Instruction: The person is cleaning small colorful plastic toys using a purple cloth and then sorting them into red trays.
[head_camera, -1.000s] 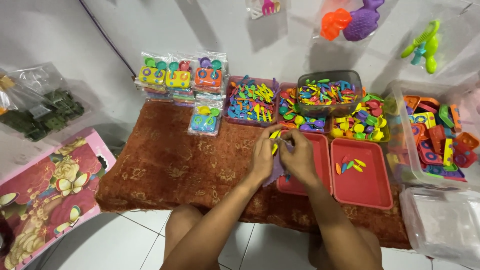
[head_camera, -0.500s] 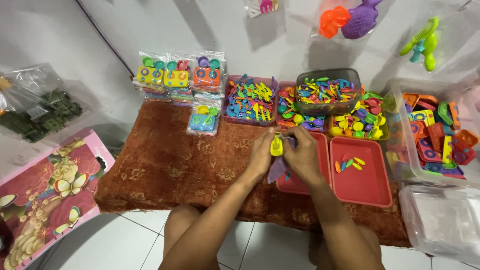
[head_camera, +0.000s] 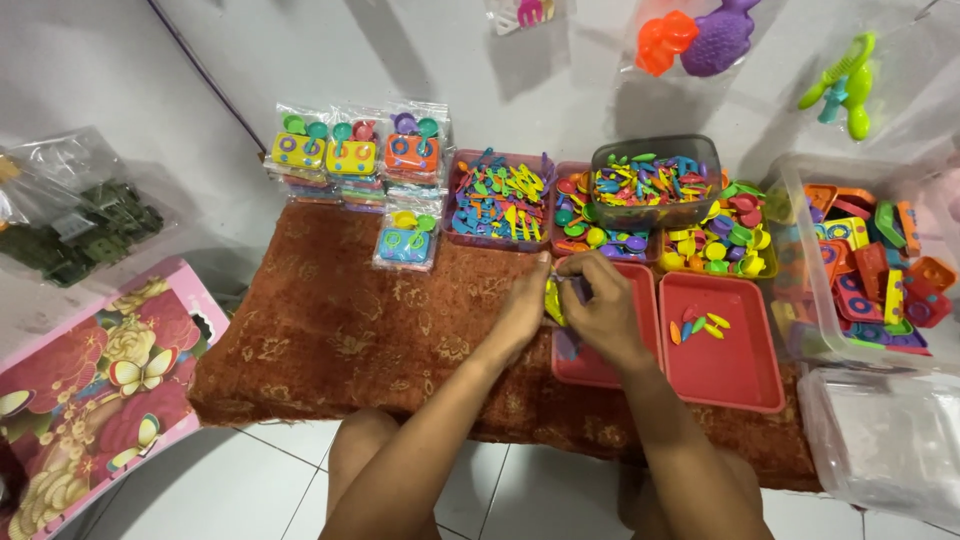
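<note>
My left hand (head_camera: 524, 307) and my right hand (head_camera: 600, 305) meet over the near-left red tray (head_camera: 590, 368) on the brown mat (head_camera: 340, 330). Between the fingers they pinch a small yellow plastic toy piece (head_camera: 552, 297), partly hidden. A purple piece lies under my right hand, mostly covered. Both hands are closed around the small parts.
A second red tray (head_camera: 735, 370) holds a few coloured pieces. Behind stand tubs of colourful toy utensils (head_camera: 500, 200), a dark tub (head_camera: 655, 180), bagged toy sets (head_camera: 355, 155), and a clear bin of toy stoves (head_camera: 870, 265). A flowered pink board (head_camera: 90, 380) lies at the left.
The yellow piece was held up and plainly visible between my hands; now it sits lower and is mostly covered, and my right hand has dropped over the purple piece.
</note>
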